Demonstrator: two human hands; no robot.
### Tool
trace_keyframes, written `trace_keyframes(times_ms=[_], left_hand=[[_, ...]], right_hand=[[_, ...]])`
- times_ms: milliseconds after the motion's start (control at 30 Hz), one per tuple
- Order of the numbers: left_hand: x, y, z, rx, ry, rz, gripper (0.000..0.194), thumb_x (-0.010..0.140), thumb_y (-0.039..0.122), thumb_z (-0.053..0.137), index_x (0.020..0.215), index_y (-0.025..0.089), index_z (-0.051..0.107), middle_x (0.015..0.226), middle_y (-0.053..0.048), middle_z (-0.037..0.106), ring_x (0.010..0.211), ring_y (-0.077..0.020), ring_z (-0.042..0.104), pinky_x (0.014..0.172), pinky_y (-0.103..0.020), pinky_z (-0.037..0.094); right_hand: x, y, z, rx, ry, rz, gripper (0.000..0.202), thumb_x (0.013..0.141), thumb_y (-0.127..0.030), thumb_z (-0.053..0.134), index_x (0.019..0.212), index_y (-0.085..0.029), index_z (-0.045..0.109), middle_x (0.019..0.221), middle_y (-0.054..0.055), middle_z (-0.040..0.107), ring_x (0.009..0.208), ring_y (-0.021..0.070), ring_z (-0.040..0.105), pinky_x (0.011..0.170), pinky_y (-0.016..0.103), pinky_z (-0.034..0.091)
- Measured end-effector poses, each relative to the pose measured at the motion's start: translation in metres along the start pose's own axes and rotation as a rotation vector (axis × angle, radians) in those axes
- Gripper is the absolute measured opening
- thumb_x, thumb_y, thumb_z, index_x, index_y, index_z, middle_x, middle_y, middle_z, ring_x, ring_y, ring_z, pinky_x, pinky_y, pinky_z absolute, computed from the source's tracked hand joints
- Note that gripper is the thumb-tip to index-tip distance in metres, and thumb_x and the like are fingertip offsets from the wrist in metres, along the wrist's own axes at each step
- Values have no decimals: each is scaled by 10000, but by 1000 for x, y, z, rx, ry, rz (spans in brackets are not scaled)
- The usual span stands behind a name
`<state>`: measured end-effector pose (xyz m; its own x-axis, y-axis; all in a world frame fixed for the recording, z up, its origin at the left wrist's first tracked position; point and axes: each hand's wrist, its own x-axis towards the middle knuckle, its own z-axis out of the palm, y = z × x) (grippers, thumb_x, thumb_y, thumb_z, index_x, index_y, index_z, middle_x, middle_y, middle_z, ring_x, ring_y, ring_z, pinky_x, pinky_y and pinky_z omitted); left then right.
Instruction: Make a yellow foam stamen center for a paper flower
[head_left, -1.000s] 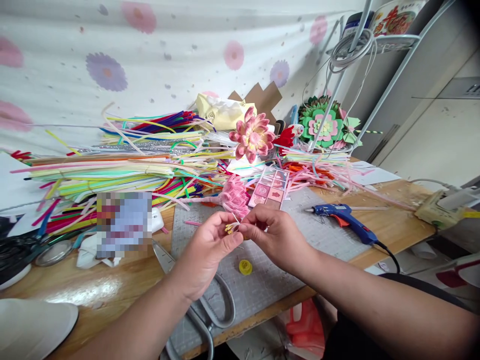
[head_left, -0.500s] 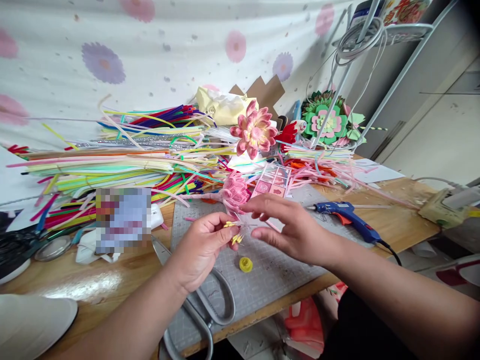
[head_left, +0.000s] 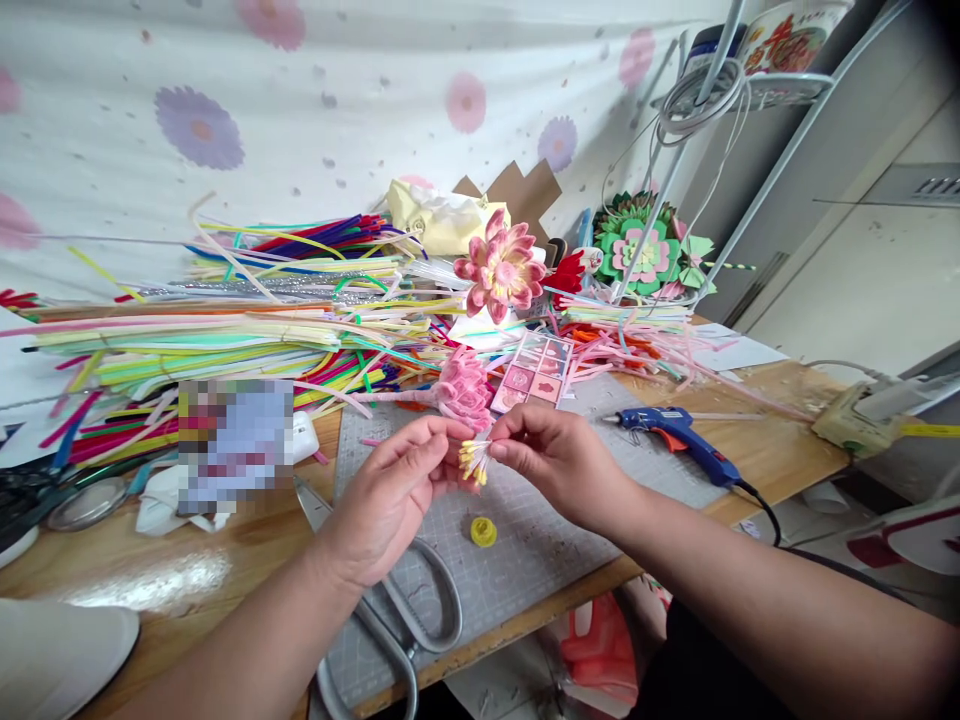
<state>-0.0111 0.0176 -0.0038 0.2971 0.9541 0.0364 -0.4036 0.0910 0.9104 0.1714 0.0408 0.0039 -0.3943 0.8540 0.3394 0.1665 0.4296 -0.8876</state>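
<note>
A small bunch of yellow-tipped stamens point(head_left: 474, 460) is between my two hands, above the grey cutting mat point(head_left: 525, 555). My right hand point(head_left: 544, 452) pinches its pale stems from the right. My left hand point(head_left: 401, 490) is around its left side, with fingers bent behind the yellow tips; whether they grip it is hard to tell. Just behind my hands lies a pink fuzzy flower point(head_left: 463, 388). A yellow round piece point(head_left: 484, 531) rests on the mat below the bunch. Large grey scissors point(head_left: 442, 610) lie partly under my left forearm.
A blue glue gun point(head_left: 679, 435) lies to the right, its cord running off the edge. Behind are a makeup palette point(head_left: 532, 372), a pink-yellow flower point(head_left: 504, 268), piled pipe cleaners point(head_left: 187, 335) and green paper-like flowers point(head_left: 643, 250). A metal rack stands at the back right.
My right hand has closed its spread fingers onto the stamen stems. My left hand's fingers have loosened from their pinch and shifted left of the bunch. The view has shifted slightly.
</note>
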Motion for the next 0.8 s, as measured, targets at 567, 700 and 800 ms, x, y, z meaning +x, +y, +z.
trace_keyframes(times_ms=[567,700,800], left_hand=[[0,1,1,410,-162,-18,249,714,216,699,943,176,612,800,-7,642,743,-147,598,664,-253,465],[4,-5,0,536,-139,-108,99,706,192,666,757,159,588,613,34,576,568,-114,543,543,-224,407],[6,-9,-2,577,-182,-155,76,680,169,657,689,155,583,559,42,560,518,-108,520,513,-221,392]], right_hand=[[-33,5,41,561,221,411,306,700,-435,687,700,-179,519,599,-34,505,520,86,444,527,221,384],[-38,12,39,307,148,422,208,767,-344,617,711,-152,559,596,-33,532,510,77,442,507,211,357],[-41,14,35,67,76,390,84,752,-213,612,712,-139,615,619,-25,568,549,85,460,536,219,346]])
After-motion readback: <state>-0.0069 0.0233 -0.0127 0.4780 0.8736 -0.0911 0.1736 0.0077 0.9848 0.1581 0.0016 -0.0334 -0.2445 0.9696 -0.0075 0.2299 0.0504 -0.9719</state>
